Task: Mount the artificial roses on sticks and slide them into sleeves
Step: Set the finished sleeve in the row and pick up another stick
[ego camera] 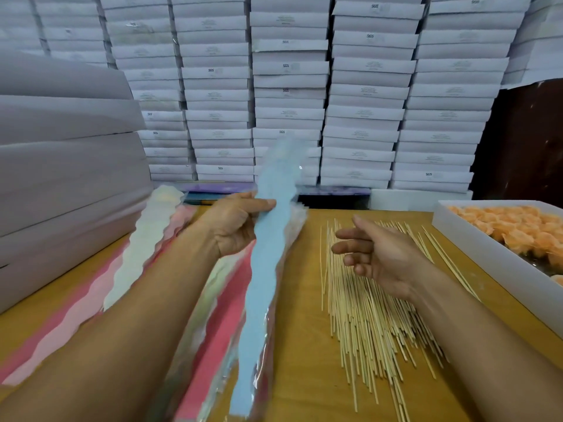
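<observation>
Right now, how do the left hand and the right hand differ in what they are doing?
The left hand pinches the blue sleeve and holds it up; the right hand holds nothing. The left hand's fingers are curled; the right hand's fingers are nearly straight. The left hand is above the sleeves; the right hand is above the sticks. Both are bare.

You had a wall of stacked white flat boxes (289,86) behind the worktop (304,315), several printed "SGS"; other label text was too blurred to read. On your left, a tall stack of large grey sheets (67,166) sat on the wooden worktop edge. A dark brown panel (524,141) showed at far right, beside the boxes.
</observation>
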Demonstrator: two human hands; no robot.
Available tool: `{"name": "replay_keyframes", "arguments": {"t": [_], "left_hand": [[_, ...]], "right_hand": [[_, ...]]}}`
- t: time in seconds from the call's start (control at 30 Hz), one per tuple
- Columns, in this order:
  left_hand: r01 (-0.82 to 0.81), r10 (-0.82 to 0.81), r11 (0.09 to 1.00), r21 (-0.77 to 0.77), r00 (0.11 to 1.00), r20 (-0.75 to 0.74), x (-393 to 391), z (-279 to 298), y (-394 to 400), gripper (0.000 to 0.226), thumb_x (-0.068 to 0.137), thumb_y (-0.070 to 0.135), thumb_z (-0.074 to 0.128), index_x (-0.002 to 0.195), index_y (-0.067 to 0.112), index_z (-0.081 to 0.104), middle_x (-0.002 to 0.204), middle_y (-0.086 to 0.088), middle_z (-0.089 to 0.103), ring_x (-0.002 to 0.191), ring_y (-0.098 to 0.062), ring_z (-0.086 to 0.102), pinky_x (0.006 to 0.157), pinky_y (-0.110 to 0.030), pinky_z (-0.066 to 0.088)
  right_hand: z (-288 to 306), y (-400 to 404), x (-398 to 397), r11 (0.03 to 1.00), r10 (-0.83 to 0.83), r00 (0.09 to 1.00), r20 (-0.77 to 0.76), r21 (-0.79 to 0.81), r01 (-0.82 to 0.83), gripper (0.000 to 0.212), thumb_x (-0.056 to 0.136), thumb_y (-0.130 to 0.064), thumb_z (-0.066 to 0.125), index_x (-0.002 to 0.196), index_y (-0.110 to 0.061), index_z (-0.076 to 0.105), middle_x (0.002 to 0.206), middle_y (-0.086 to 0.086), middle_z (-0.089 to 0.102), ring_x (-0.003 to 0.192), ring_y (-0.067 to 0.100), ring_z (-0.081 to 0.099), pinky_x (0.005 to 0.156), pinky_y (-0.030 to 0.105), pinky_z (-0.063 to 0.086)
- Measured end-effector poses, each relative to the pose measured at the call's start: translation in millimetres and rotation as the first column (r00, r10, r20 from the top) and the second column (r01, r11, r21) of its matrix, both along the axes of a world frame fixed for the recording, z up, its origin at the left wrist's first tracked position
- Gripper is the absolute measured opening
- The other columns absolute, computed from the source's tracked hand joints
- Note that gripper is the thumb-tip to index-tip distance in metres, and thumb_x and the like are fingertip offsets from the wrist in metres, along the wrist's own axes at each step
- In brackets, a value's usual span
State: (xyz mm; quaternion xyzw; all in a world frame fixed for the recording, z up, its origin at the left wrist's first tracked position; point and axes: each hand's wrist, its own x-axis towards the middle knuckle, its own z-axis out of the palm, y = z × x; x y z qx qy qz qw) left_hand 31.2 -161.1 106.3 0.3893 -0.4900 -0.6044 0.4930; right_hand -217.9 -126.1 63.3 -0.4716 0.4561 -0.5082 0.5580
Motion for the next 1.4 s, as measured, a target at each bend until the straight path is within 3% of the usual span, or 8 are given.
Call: {"name": "replay_keyframes", "arguments": {"t": [0.13,0.23,0.37,0.43,0.73,0.93,1.17,1.4], "left_hand": [[-0.214,0.219,0.975,-0.054,0.967,0.132,43.7,12.3,-18.1,0.024,0.095,-0.003,0.055,0.118,-0.002,0.061,0.093,-0.014,0.071,0.064,-0.02,0.071,0.059,-0.03,0.061],[-0.324,0.323,0.945,-0.043,0.904,0.282,76.3,9.2,-28.4,0.019,0.096,-0.005,0.054,0.114,-0.001,0.06,0.094,-0.018,0.067,0.062,-0.025,0.068,0.055,-0.036,0.059],[-0.457,0.426,0.885,-0.093,0.713,0.557,114.8,-7.1,-39.9,0.01,0.097,-0.006,0.052,0.091,0.0,0.058,0.087,-0.019,0.062,0.065,-0.032,0.06,0.067,-0.04,0.054],[-0.5,0.437,0.861,-0.09,0.639,0.633,130.0,-16.0,-44.2,0.009,0.098,-0.003,0.052,0.095,0.002,0.06,0.093,-0.019,0.061,0.075,-0.032,0.057,0.076,-0.04,0.05],[-0.585,0.386,0.81,0.049,0.594,0.706,166.7,-34.7,-57.9,0.025,0.105,0.016,0.039,0.123,0.003,0.051,0.107,-0.02,0.061,0.089,-0.035,0.061,0.072,-0.047,0.053],[-0.561,0.412,0.821,-0.104,0.458,0.788,173.7,-37.7,-59.3,0.029,0.101,0.01,0.044,0.129,0.009,0.05,0.123,-0.021,0.056,0.108,-0.039,0.057,0.091,-0.05,0.053],[-0.572,0.487,0.78,-0.252,0.303,0.82,169.1,-42.2,-61.6,0.036,0.098,0.018,0.059,0.128,0.004,0.046,0.107,-0.016,0.054,0.094,-0.032,0.053,0.075,-0.04,0.046],[-0.413,0.484,0.771,-0.485,-0.115,0.867,162.2,-29.8,-63.2,0.052,0.097,0.032,0.056,0.135,0.004,0.035,0.121,-0.022,0.059,0.105,-0.041,0.058,0.078,-0.043,0.049]], "right_hand": [[-1.6,0.4,-0.1,0.998,0.063,0.996,-0.065,0.014,-0.062,0.039,0.103,-0.036,0.052,0.113,-0.002,0.067,0.091,0.018,0.076,0.06,0.017,0.066,0.045,0.023,0.047],[-1.3,1.7,-0.2,0.996,0.091,0.991,-0.096,0.014,-0.09,0.037,0.103,-0.037,0.053,0.114,-0.004,0.067,0.092,0.017,0.076,0.062,0.017,0.066,0.047,0.024,0.048],[-1.1,3.3,0.7,0.995,0.102,0.989,-0.109,0.018,-0.1,0.036,0.103,-0.036,0.052,0.115,-0.005,0.067,0.091,0.016,0.076,0.061,0.017,0.065,0.047,0.024,0.047],[-1.4,3.6,1.3,0.995,0.103,0.988,-0.118,0.019,-0.101,0.036,0.103,-0.035,0.052,0.115,-0.004,0.067,0.09,0.016,0.076,0.061,0.017,0.065,0.046,0.024,0.047],[-2.9,2.4,4.2,0.995,0.098,0.985,-0.141,0.036,-0.094,0.033,0.102,-0.034,0.054,0.115,-0.006,0.066,0.087,0.016,0.076,0.058,0.017,0.064,0.043,0.023,0.043],[-4.4,2.6,5.3,0.994,0.103,0.982,-0.155,0.036,-0.099,0.032,0.103,-0.034,0.054,0.116,-0.007,0.066,0.088,0.017,0.076,0.059,0.017,0.064,0.043,0.024,0.043],[-3.7,4.1,7.6,0.994,0.107,0.98,-0.17,0.043,-0.101,0.032,0.103,-0.033,0.053,0.116,-0.007,0.065,0.086,0.016,0.076,0.058,0.017,0.064,0.042,0.023,0.042],[-3.3,3.7,7.2,0.994,0.103,0.982,-0.16,0.04,-0.098,0.031,0.103,-0.032,0.053,0.117,-0.006,0.064,0.084,0.015,0.075,0.057,0.017,0.064,0.042,0.023,0.042]]}}
